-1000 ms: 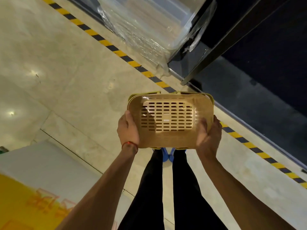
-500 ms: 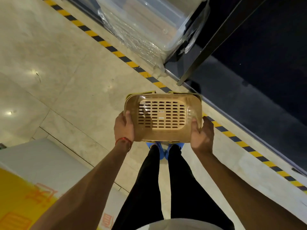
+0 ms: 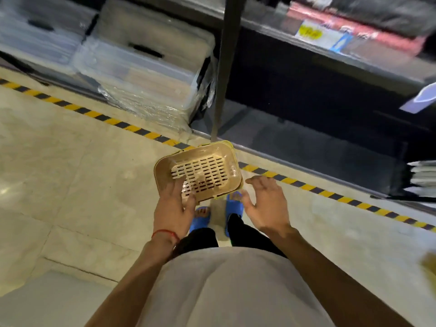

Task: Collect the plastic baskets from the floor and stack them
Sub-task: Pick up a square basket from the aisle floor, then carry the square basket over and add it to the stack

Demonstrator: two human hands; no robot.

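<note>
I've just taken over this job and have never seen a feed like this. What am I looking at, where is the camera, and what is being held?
There is no machine here, only a person's two bare hands. The view comes from one camera worn on the head, looking down past the body to the floor. The tan basket shows its slotted bottom to the camera. More rims peek out behind it, so it is probably a stack. The left hand lies on its near corner, but blur hides whether the fingers grip it. The right hand is open beside the basket, not touching it. Below are blue slippers. Past the striped tape stands a dark shelf with wrapped clear boxes.
</note>
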